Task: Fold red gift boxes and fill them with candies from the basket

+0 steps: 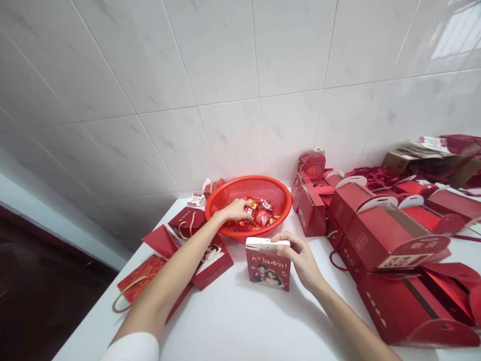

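In the middle of the table a red gift box point(269, 273) printed with a cartoon couple stands upright, its white top flap point(267, 245) raised. My right hand point(298, 255) grips the box by its upper right edge, thumb in front and fingers behind. Beyond it is a red plastic basket point(248, 182) with mesh sides, holding wrapped candies point(263, 215) in red and gold. My left hand point(236, 210) reaches over the basket's left rim, its fingers curled down at a small red-and-white wrapped candy point(248, 211). Part of those fingertips is hidden among the sweets.
Several red gift boxes with rope handles point(188, 223) lie on the left, partly under my left forearm. Many red handled boxes point(391, 235) crowd the right side. A cardboard box point(402, 163) stands at the back right. A tiled wall point(233, 130) rises behind the white table point(225, 326).
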A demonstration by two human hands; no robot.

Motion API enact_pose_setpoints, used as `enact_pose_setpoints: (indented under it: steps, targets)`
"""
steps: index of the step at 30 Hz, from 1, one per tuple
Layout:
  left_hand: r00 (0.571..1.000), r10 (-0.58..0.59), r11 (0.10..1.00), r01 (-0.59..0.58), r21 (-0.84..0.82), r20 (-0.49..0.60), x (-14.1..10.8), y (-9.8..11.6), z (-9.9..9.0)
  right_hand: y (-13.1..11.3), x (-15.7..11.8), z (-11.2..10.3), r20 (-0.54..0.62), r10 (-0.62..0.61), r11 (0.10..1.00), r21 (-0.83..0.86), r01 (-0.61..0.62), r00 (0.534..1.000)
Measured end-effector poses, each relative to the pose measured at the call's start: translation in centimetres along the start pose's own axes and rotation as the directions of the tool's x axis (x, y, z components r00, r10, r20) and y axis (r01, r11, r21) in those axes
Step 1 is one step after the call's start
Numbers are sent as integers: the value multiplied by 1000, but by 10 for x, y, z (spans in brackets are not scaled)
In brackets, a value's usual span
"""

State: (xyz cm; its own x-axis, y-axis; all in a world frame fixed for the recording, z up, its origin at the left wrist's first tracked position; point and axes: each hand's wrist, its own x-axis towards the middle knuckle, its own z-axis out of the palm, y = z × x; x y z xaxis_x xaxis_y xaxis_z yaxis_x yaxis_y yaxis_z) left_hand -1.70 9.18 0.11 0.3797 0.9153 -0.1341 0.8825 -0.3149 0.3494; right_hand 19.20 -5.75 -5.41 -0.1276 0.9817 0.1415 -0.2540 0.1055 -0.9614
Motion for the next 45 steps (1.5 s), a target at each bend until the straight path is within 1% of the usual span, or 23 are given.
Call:
enact_pose_setpoints:
  steps: [3, 6, 9, 11, 14, 16, 17, 19, 21, 23, 25, 27, 28, 30, 33, 36, 41, 45]
  targets:
    - [986, 8, 996, -22, -81, -169, -4, 1, -7, 0, 0, 0, -3, 7, 1000, 3, -7, 1000]
    - [951, -19, 985, -35, -170, -310, -7, -2, -15, 0, -1, 0, -3, 1, 1000, 9, -1, 1000]
    - [918, -50, 967, -55, -250, -393, -10, -6, -25, 0, -1, 0, -2, 6, 1000, 10, -6, 1000]
    - [909, -59, 950, -76, -303, -412, -13, -7, -32, 0, -1, 0, -2, 11, 1000, 3, -11, 1000]
    - [910, -70, 912, -108, -395, -410, -21, -1, -39, 1, -1, 0, -2, 4, 1000, 1, -4, 1000]
    - [917, -52, 854, -165, -494, -395, -30, 11, -42, 1, -1, -1, -2, 5, 1000, 2, -5, 1000]
    - [924, -20, 815, -207, -541, -383, -37, 18, -43, 2, -1, 0, -4, 7, 1000, -1, -7, 1000]
    - [928, 91, 746, -303, -592, -361, -52, 37, -44, 2, -1, 0, -7, 5, 1000, -8, -5, 1000]
    - [918, 219, 742, -377, -555, -332, -69, 57, -43, 1, -1, 0, -6, 1, 1000, 2, -1, 1000]
    - [899, 298, 760, -428, -490, -322, -83, 75, -41, -1, 1, -2, -29, -23, 1000, 14, 23, 999]
    - [867, 367, 782, -483, -394, -336, -93, 88, -36, -2, 3, -7, -88, -73, 997, -2, 73, 993]
    - [835, 431, 797, -530, -289, -342, -97, 95, -29, -4, 5, -12, -150, -133, 991, -40, 128, 980]
    - [826, 453, 805, -541, -245, -336, -97, 97, -25, -4, 6, -15, -165, -154, 988, -55, 147, 974]
    - [820, 476, 821, -544, -173, -317, -95, 98, -16, -4, 8, -18, -169, -177, 983, -72, 167, 969]
    - [838, 481, 850, -518, -96, -258, -90, 98, -4, -4, 8, -17, -143, -180, 982, -77, 170, 973]
    - [854, 478, 865, -499, -59, -206, -88, 97, 2, -4, 6, -14, -121, -186, 981, -81, 177, 975]
    - [880, 437, 891, -451, -43, -185, -87, 96, -3, -3, 5, -12, -113, -167, 985, -58, 161, 979]
    - [888, 447, 889, -455, -59, -111, -89, 94, -11, -5, 4, -11, -103, -119, 992, -47, 115, 987]
